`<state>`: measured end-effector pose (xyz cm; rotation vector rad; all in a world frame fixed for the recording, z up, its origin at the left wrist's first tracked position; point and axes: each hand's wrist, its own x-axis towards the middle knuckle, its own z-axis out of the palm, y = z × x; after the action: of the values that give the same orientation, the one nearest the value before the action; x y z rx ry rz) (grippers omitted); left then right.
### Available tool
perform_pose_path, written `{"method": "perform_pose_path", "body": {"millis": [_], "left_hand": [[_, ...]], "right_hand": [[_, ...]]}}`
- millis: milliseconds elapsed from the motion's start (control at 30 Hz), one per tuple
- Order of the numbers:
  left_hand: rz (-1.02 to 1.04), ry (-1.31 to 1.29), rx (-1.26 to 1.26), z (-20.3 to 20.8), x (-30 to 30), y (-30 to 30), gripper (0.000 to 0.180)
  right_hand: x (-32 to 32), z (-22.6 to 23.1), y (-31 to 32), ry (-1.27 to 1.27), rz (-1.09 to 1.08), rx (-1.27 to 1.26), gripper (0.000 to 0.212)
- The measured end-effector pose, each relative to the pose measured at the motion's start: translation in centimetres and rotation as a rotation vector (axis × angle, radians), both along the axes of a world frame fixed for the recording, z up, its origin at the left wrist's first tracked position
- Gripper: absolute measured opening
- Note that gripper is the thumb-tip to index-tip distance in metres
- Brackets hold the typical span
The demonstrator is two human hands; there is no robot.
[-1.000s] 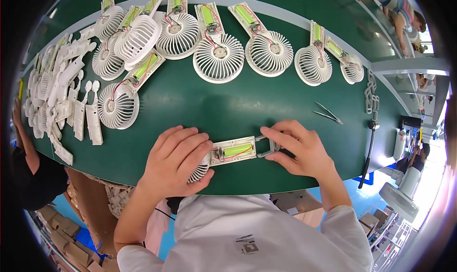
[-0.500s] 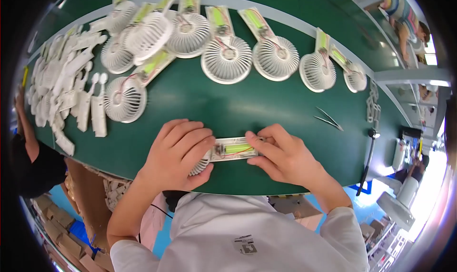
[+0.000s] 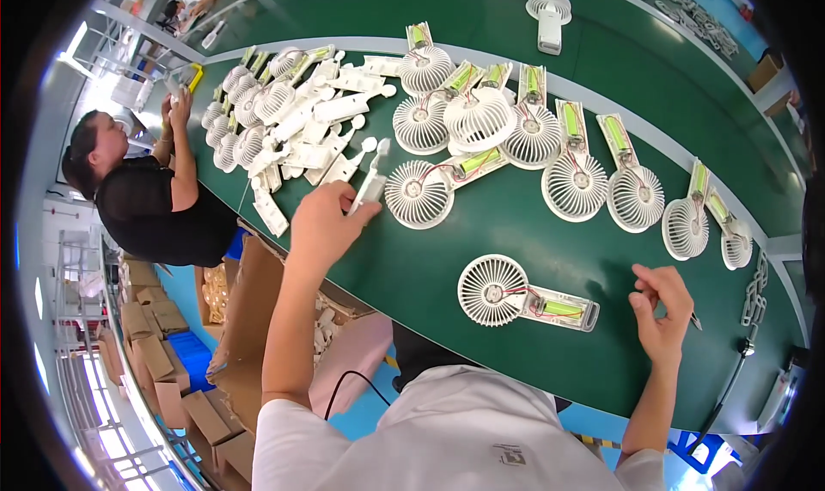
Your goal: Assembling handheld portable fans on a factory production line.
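My left hand (image 3: 326, 226) is closed on a white plastic handle cover (image 3: 369, 186) with a rounded tip, held up at the edge of a heap of similar white covers (image 3: 318, 147). In front of me a handheld fan (image 3: 493, 291) lies on the green table, its round slatted head to the left. Its opened handle (image 3: 563, 309) points right and shows a green battery and red wires. To the right of that handle my right hand (image 3: 663, 315) hovers with loosely bent fingers apart, holding nothing. The tweezers (image 3: 696, 321) are partly hidden behind it.
Several opened fan halves (image 3: 574, 181) stretch along the table's far side. At the left, a co-worker (image 3: 163, 190) in black holds a white part. A cardboard box (image 3: 258, 306) stands below the near edge. A chain (image 3: 756, 289) lies far right; another white fan (image 3: 548, 22) lies beyond the divider.
My hands have let go of the fan, which now lies on the table. My left hand has moved left and taken a handle cover; my right has drawn away rightward. The view has turned left.
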<state>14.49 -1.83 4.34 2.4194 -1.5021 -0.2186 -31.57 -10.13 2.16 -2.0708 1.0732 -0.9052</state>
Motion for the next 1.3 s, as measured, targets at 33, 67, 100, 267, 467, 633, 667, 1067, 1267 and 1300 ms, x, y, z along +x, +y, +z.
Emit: {"method": "perform_pose_path", "body": {"millis": [33, 67, 100, 267, 467, 633, 667, 1067, 1267, 1300], "left_hand": [[0.005, -0.040, -0.049, -0.2, -0.3, -0.8, 0.035], [-0.007, -0.030, -0.050, 0.2, -0.3, -1.0, 0.035], [0.111, 0.024, -0.119, 1.0, 0.1, -0.9, 0.031], [-0.008, 0.946, -0.482, 3.9, -11.7, 1.0, 0.015], [-0.685, 1.168, -0.390, -1.1, -20.6, 3.6, 0.048], [-0.456, 0.179, -0.605, -2.4, -17.7, 4.8, 0.049], [-0.417, 0.189, -0.584, -3.3, -17.5, 4.5, 0.045], [-0.506, 0.320, -0.577, -4.9, -18.0, 3.0, 0.028], [-0.593, 0.306, -0.516, -4.1, -17.3, 2.2, 0.027], [-0.603, 0.328, -0.513, -3.9, -17.2, 2.0, 0.027]], "right_hand": [[-0.1, 0.3, 0.1, 0.006, -0.010, -0.001, 0.028], [-0.2, 0.6, 0.0, 0.022, -0.024, -0.039, 0.027], [-0.4, 1.1, 0.1, 0.041, -0.038, -0.077, 0.026], [3.3, 3.7, 3.8, -0.208, -0.007, 0.226, 0.068], [6.4, 2.3, 6.9, -0.678, 0.461, 0.559, 0.026], [3.4, 5.2, 5.8, -0.334, -0.132, 0.421, 0.019], [4.3, 5.5, 5.1, -0.144, -0.077, 0.418, 0.019], [8.1, 1.6, 3.7, 0.196, 0.180, 0.384, 0.015], [8.6, 3.3, 3.0, 0.264, 0.219, 0.414, 0.015], [8.6, 3.2, 3.1, 0.267, 0.216, 0.409, 0.015]]}}
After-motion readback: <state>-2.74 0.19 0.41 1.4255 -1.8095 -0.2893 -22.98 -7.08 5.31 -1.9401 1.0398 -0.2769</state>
